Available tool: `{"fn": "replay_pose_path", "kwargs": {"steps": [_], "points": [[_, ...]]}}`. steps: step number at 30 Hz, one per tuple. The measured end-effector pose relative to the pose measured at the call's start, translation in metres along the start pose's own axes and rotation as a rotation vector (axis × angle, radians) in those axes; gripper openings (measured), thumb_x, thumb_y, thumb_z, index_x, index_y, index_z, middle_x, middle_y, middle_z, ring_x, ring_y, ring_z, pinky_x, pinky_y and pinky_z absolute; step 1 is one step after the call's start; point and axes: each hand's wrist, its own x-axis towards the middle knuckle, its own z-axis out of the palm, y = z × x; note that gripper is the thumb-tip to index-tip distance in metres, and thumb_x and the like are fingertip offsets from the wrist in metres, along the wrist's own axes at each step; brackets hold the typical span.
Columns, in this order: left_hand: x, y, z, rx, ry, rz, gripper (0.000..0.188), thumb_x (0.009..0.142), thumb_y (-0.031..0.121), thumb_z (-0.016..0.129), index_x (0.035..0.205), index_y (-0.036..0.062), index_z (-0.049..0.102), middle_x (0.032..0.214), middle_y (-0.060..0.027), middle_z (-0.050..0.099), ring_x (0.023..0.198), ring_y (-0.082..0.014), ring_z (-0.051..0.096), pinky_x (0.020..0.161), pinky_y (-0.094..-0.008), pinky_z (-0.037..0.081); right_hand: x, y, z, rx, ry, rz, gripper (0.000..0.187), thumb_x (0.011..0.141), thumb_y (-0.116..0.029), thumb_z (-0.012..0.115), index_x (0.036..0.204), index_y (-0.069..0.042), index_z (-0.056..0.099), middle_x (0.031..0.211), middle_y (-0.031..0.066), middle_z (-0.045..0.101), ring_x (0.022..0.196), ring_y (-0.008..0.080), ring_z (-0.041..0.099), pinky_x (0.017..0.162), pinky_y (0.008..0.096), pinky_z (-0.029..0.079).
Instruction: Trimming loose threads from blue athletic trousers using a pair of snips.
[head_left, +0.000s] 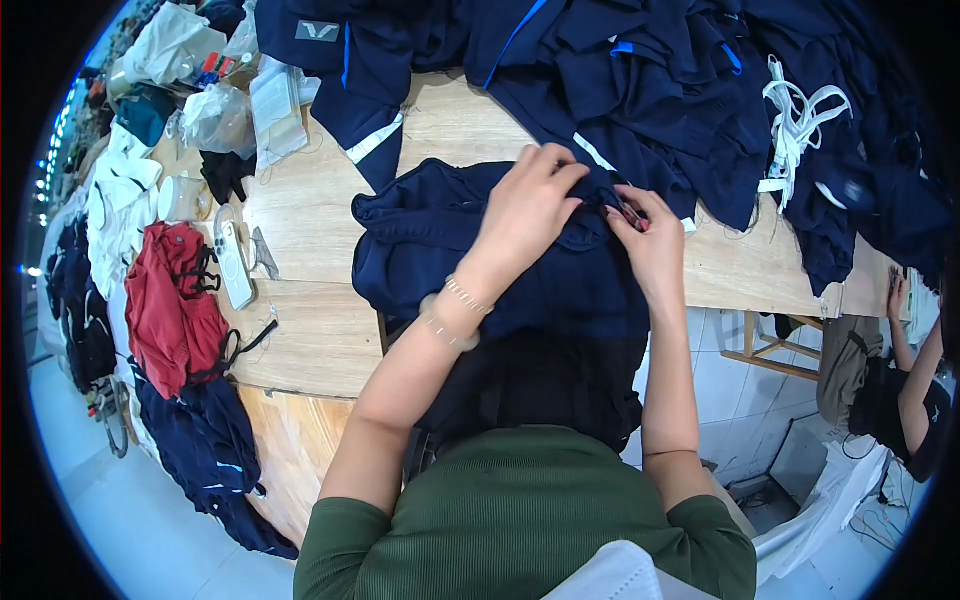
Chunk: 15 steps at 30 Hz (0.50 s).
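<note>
A soft navy garment point(410, 275), bunched in rounded folds, lies at the near edge of a pale wood-grain table point(310, 335), below a crumpled heap of navy clothing point(640, 90); pale floor tiles point(720, 400) show at right. It spreads beneath the left hand point(535, 200), whose bent fingers blur, their grip unclear; the right hand point(645, 225) pinches its upper right part.

A pale brown wooden tabletop point(310, 350) is stretching wide, with a thin seam running across its lower left part. Big, pale square tiles are covering the floor point(710, 400). A wooden frame point(770, 366) is standing on the right. Small bright lights point(58, 135) are shining far left.
</note>
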Motion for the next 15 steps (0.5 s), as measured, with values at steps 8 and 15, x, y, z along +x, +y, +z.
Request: {"fn": "replay_pose_path", "kwargs": {"steps": [8,15], "points": [[0.023,-0.052,-0.031,0.052,0.381,-0.276,0.012,0.094,0.004,0.055,0.094,-0.0006,0.066,0.089,-0.0126,0.068,0.079,-0.0223,0.068,0.071,-0.0317,0.052,0.003,0.030,-0.003,0.369,0.002,0.356,0.013,0.089,-0.006,0.067,0.100,0.000,0.071,0.063,-0.0077,0.052,0.053,0.0014,0.041,0.050,0.0200,0.031],[0.025,-0.016,-0.022,0.007,0.022,0.052,0.018,0.081,0.007,0.069,0.099,0.0054,0.071,0.092,-0.0089,0.065,0.096,-0.0279,0.058,0.085,-0.0369,0.047,0.006,0.031,-0.009,0.534,-0.049,0.371,0.010,0.090,-0.008,0.067,0.096,-0.001,0.071,0.059,-0.0104,0.045,0.050,-0.0003,0.032,0.047,0.0205,0.022]]}}
